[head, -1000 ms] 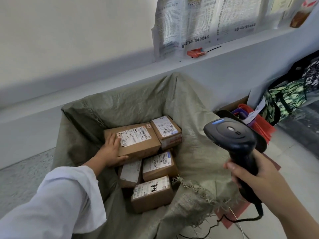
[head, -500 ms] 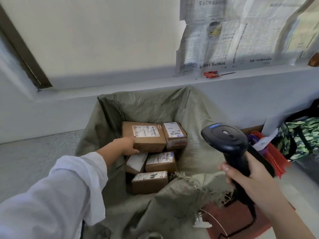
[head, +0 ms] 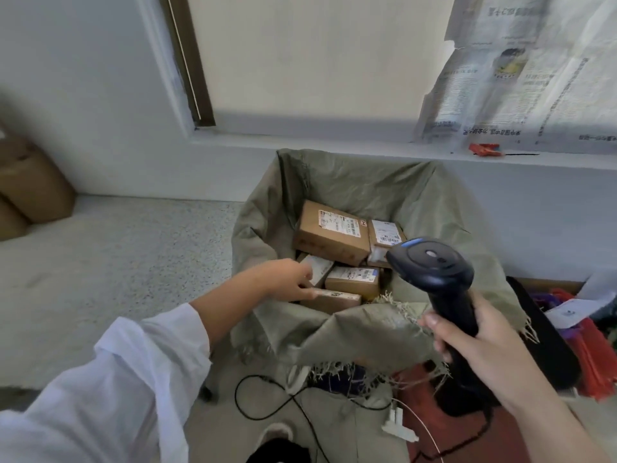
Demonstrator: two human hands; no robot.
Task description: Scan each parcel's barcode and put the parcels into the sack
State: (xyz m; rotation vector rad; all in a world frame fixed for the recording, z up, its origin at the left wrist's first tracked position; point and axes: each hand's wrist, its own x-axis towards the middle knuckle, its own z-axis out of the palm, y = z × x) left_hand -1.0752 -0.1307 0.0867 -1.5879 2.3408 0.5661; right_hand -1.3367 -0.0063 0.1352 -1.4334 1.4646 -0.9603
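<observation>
Speckled grey floor (head: 133, 262) is seen under a green sack (head: 367, 185), which is set against a pale wall. Brown parcels are packed inside the sack, with the big parcel (head: 334, 233) at the back.

Half a second ago the left grip (head: 287, 279) was laid on the big parcel. Now it has been pulled back to the sack's near left side. Its fingers are held loose and nothing is held in them. The fingertips are seen at the nearest parcel (head: 337, 299), but a touch cannot be told because of blur.

The black scanner (head: 430, 265) is still held up by its handle in the right grip (head: 484, 349), over the sack's right side.

More of the left side has come into sight, where brown boxes (head: 33, 185) are stacked. Newspaper (head: 517, 78) is hung above the ledge. A black cable (head: 267, 396) is curled on the floor. Part of the nearest parcel is hidden by the sack's frayed front edge (head: 367, 329).
</observation>
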